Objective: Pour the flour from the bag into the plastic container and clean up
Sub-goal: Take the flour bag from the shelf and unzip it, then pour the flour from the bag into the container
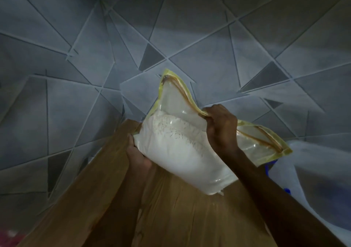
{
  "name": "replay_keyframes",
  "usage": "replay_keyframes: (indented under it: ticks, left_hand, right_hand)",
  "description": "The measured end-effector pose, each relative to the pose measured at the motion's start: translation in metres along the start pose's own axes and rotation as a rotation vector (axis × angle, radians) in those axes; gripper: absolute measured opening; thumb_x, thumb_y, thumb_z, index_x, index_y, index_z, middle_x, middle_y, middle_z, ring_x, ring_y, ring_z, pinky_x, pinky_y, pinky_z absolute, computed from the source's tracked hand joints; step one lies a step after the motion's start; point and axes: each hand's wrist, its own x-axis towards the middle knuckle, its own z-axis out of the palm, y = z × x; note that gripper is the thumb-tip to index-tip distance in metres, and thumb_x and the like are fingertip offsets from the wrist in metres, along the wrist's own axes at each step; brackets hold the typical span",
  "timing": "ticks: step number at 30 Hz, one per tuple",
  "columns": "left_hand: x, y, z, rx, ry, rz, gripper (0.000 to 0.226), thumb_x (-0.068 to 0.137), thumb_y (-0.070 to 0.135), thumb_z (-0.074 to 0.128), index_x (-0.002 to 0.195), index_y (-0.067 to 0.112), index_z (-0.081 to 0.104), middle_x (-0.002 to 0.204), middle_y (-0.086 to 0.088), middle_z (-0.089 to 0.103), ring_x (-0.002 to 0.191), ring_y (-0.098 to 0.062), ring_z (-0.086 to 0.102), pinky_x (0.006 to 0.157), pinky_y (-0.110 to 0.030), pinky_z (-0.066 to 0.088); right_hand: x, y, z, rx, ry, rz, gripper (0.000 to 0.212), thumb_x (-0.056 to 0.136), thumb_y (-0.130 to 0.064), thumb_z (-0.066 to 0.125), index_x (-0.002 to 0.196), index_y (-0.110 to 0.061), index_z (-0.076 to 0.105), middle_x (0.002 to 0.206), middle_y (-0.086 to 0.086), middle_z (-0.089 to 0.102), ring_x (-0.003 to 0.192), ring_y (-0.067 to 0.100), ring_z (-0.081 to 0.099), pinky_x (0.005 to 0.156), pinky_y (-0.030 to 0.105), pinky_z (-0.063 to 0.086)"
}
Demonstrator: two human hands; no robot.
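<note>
**Two hands on one clear flour bag**

Behind: grey wall, matte, cut by pale raised lines into sharp triangles. Below: brown wood-grain table, smooth. Far right: blurred translucent white plastic with blue bits, shape unclear. Held above table, tilted: bag, glossy clear plastic, yellow-edged mouth gaping wide, brown strip inside rim; no readable print. Inside: white flour, powdery, clumped. Right hand pinching rim mid-mouth, fingers curled. Left hand cupping bag's lower corner; fingers mostly hidden.
</note>
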Motion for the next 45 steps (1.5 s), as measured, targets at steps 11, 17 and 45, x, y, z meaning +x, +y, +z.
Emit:
replay_keyframes:
  ticks: [11, 17, 45]
  left_hand:
    - [-0.063, 0.068, 0.1, 0.187, -0.042, -0.044, 0.046, 0.108, 0.044, 0.029, 0.131, 0.014, 0.055, 0.136, -0.001, 0.055, 0.129, -0.024, 0.051, 0.104, -0.037, 0.041]
    - [-0.098, 0.082, 0.146, 0.1, -0.147, 0.253, 0.033, 0.103, 0.037, 0.048, 0.1, 0.012, 0.069, 0.098, -0.01, 0.072, 0.093, -0.029, 0.069, 0.077, -0.038, 0.058]
    - [-0.147, 0.002, 0.3, 0.239, -0.157, 0.605, 0.033, 0.101, 0.031, 0.054, 0.074, 0.014, 0.062, 0.085, -0.007, 0.066, 0.077, -0.019, 0.067, 0.083, -0.031, 0.061]
  right_hand:
    - [0.047, -0.049, -0.102, 0.104, 0.163, 0.191, 0.016, 0.088, 0.005, 0.064, 0.089, -0.004, 0.077, 0.079, -0.002, 0.069, 0.069, 0.014, 0.059, 0.067, 0.024, 0.043]
    - [0.06, -0.046, -0.154, 0.131, 0.248, 0.327, 0.013, 0.094, -0.009, 0.065, 0.086, -0.012, 0.075, 0.056, -0.018, 0.048, 0.055, 0.001, 0.046, 0.059, 0.017, 0.033]
    - [0.035, 0.084, -0.284, 0.097, 0.003, 0.449, 0.043, 0.088, -0.018, 0.072, 0.052, -0.017, 0.048, 0.05, -0.005, 0.043, 0.054, 0.014, 0.044, 0.06, 0.032, 0.036]
